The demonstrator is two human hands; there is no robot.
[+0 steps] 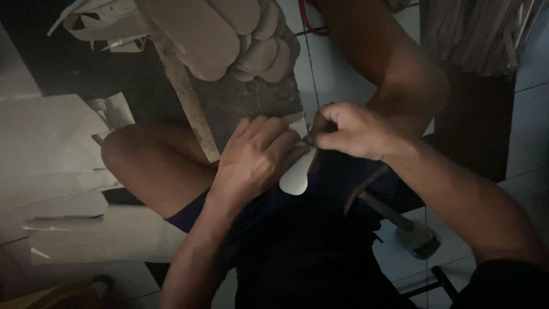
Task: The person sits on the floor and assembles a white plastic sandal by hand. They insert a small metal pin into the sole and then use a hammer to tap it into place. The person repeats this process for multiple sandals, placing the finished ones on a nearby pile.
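Note:
My left hand [254, 157] lies flat, palm down, pressing a pale insole-shaped piece [297, 174] against the near edge of a dark work slab [246, 100]. My right hand [351, 130] is curled tight just to the right, pinching something small at the piece's upper edge; what it pinches is too dark to make out. The rounded end of the pale piece hangs over my lap.
A stack of pale insole shapes [229, 34] sits on the far end of the slab. A hammer [400, 220] rests by my right thigh. Pale sheets [63, 171] cover the floor at left. Tiled floor [337, 68] and a fibrous bundle [474, 31] lie at right.

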